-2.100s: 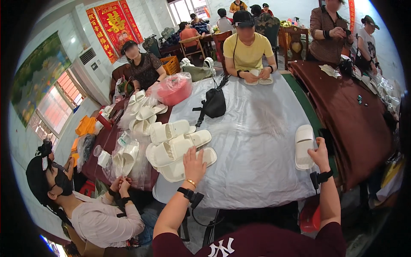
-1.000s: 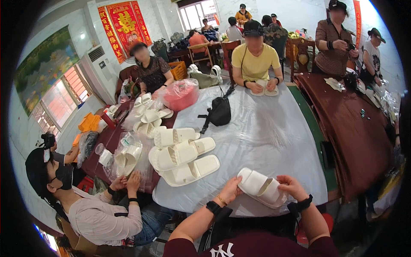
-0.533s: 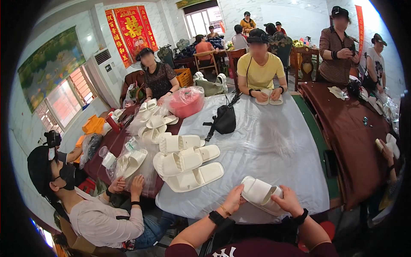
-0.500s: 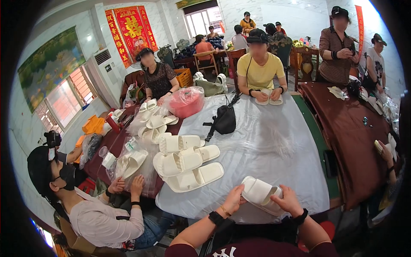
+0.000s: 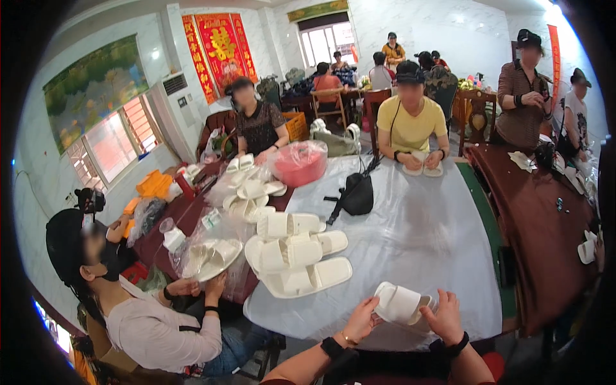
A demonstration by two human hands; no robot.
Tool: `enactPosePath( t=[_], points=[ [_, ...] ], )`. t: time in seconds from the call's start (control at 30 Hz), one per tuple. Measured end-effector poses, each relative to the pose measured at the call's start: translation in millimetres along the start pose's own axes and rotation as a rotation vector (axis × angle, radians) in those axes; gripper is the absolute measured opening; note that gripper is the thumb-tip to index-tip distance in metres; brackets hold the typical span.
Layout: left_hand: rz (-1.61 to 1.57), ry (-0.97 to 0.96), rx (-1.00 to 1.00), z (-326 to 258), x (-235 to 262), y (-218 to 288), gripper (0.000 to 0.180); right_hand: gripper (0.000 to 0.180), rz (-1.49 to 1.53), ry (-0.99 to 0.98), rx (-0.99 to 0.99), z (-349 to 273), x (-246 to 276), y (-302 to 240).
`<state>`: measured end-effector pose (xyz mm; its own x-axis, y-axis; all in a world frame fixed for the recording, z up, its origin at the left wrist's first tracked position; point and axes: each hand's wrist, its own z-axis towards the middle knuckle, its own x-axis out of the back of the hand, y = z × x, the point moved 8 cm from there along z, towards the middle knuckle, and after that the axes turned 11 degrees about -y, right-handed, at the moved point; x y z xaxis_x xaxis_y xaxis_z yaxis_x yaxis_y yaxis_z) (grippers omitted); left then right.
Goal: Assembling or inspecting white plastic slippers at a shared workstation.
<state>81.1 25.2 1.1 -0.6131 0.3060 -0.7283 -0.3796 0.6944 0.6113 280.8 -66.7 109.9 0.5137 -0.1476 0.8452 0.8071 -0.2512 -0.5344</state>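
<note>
A white slide slipper point(image 5: 399, 304) is held over the near edge of the sheet-covered table, its broad strap facing up. My left hand point(image 5: 360, 321) grips the strap end from the left, thumb and fingers closed on it. Beside the slipper's other end is my right hand point(image 5: 445, 319), fingers raised and apart, its thumb close to or touching the foot opening. Part of the sole is hidden by that hand. To the left, several white slippers point(image 5: 290, 253) lie in a loose stack.
Translucent plastic sheeting point(image 5: 443, 231) covers the table. A black pouch point(image 5: 355, 194) and a pink bagged bundle point(image 5: 299, 163) lie farther back. At left, a co-worker handles a slipper in a clear bag point(image 5: 215, 256). Across the table, a person in yellow point(image 5: 412, 119) holds slippers. A brown-covered table point(image 5: 532, 250) stands right.
The view has shifted, so the scene sits lower and farther right. My right hand's fingers have lifted and spread from the slipper. The co-worker at left has raised the bagged slipper.
</note>
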Motion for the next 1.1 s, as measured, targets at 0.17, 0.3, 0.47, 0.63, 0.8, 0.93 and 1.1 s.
enactPosePath(
  t=[0.17, 0.3, 0.47, 0.63, 0.8, 0.93, 1.1],
  points=[
    [-0.020, -0.026, -0.051, -4, -6, 11, 0.029, 0.073, 0.094, -0.084, -0.111, -1, 9, -11],
    [-0.024, 0.011, -0.009, -12, -15, 12, 0.027, 0.072, 0.132, -0.109, -0.064, 8, -13, -6],
    [-0.034, -0.028, -0.111, -21, -27, 26, 0.027, 0.070, 0.178, 0.037, 0.053, 8, -5, -11],
    [-0.046, 0.031, -0.118, -15, -5, 12, 0.025, 0.071, 0.176, 0.004, 0.028, 9, -7, -14],
    [-0.007, 0.127, -0.131, -17, 1, 9, 0.026, 0.069, 0.182, 0.085, 0.050, 4, -9, -3],
    [-0.044, 0.215, -0.278, -28, 4, 34, 0.019, 0.068, 0.180, 0.175, 0.081, 0, 3, 15],
    [0.221, 0.301, -0.327, -24, 49, 71, 0.022, 0.066, 0.020, 0.168, 0.162, 13, 19, 45]
  ],
)
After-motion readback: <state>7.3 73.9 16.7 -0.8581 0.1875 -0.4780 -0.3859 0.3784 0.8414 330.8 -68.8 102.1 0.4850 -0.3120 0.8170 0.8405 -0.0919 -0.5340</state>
